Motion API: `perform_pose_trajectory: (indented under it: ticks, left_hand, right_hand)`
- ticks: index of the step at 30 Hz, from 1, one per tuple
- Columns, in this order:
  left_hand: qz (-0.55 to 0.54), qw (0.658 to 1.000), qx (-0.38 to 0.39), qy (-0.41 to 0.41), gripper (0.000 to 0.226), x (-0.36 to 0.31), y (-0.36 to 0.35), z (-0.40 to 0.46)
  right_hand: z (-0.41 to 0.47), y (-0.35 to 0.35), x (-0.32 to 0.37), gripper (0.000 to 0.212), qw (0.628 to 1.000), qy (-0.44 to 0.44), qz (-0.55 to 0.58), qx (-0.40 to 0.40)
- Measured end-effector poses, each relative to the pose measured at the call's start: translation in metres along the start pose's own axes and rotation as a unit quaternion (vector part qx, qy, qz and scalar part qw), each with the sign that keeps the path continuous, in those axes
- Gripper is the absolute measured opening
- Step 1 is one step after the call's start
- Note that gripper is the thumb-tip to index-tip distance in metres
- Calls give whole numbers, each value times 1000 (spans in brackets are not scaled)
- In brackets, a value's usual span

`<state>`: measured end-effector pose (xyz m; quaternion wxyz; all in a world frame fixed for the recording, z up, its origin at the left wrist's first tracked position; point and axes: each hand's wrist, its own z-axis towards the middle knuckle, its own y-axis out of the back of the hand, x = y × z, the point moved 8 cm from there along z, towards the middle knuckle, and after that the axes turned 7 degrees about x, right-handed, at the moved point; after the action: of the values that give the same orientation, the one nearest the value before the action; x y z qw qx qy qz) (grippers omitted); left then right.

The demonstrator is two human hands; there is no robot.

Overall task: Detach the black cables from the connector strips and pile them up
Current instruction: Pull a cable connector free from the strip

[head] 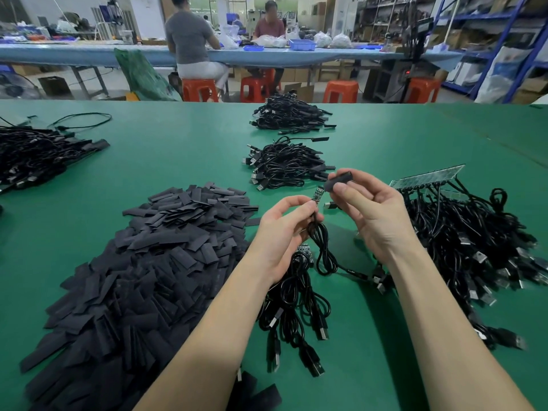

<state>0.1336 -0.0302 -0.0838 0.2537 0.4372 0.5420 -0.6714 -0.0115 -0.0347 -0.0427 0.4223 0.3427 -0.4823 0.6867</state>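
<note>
Two hands are raised above the green bench (pixel 178 149), close together but not touching. My left hand (pixel 284 229) pinches a black cable (pixel 321 247) just below its small circuit-board end (pixel 317 193), thumb and fingers curled around the lead; the board stands upright above the fingertips. I see the cable as thin, glossy and black; it hangs in loops below the left hand and runs down to the bench, where its plug end lies beside my right forearm. My right hand (pixel 370 215) pinches a short black sleeve (pixel 338 180) between thumb and fingers, just above and right of the board, with a narrow gap between them. I see a small bundle of loose cables (pixel 293 307) under my left wrist. A connector strip (pixel 430 176) with cables attached lies right of the right hand. A heap of flat black sleeves (pixel 142 268) lies to the left, and two cable piles (pixel 284 167) lie beyond the hands.
</note>
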Motion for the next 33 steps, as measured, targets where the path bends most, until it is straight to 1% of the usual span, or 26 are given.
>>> perform_pose_trajectory:
  ticks: [4, 12, 15, 18, 20, 23, 27, 30, 33]
  left_hand:
    - [-3, 1000, 1, -1, 11, 0, -1, 0]
    - [-2, 1000, 2, -11, 9, -3, -2, -1]
    - [5, 1000, 6, -11, 10, -3, -3, -1]
    - [22, 999, 31, 1, 10, -4, -6, -2]
    - [39, 998, 53, 10, 10, -8, -7, -2]
    - [96, 992, 84, 25, 9, -20, -6, -3]
    - [134, 982, 127, 47, 19, -29, -6, -8]
    - [150, 977, 139, 52, 19, -30, -8, -9]
    - [150, 978, 134, 55, 15, -31, -8, -10]
  right_hand:
    - [0, 1, 2, 31, 1000, 8, -18, -4]
    - [-4, 0, 6, 20, 997, 28, -66, 5]
    - [-4, -2, 7, 20, 995, 23, -90, 17]
    - [-5, -2, 12, 22, 994, 6, -103, 46]
    - [-5, -2, 15, 22, 993, -3, -100, 60]
    - [-5, -5, 15, 23, 994, -18, -73, 76]
    - [-7, -13, 11, 22, 989, -71, -43, 121]
    - [-9, -13, 11, 22, 987, -85, -35, 129]
    - [-11, -14, 12, 22, 985, -86, -41, 142]
